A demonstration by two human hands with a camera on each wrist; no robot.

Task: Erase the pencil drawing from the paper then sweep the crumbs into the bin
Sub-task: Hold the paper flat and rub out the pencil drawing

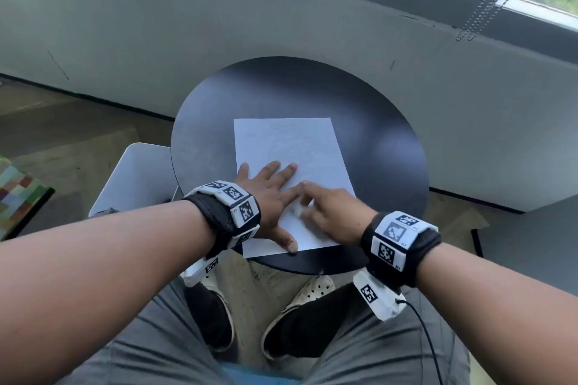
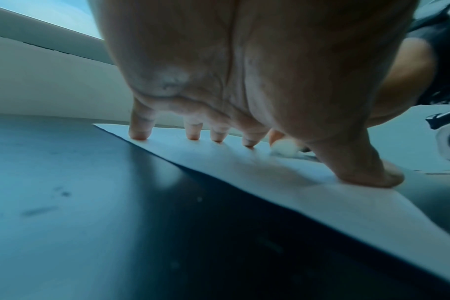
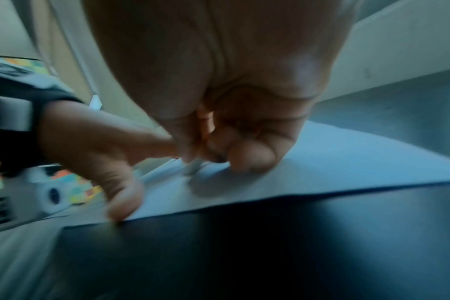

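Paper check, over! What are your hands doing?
Left hand flat, pressing white paper sheet on round black table. Right hand pinching small white eraser, rubbing. Nothing blocking.

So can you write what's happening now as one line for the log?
step: erasing | left hand: flat, pressing paper on table | right hand: rubbing eraser | bin: not identifiable

One round black surface (image 1: 375,122) carries one white sheet of paper (image 1: 281,141). Two hands are on the paper: one left hand (image 1: 269,191) and one right hand (image 1: 331,212). One small white eraser (image 2: 285,148) is visible. Two white perforated shoes (image 1: 312,294) show below.
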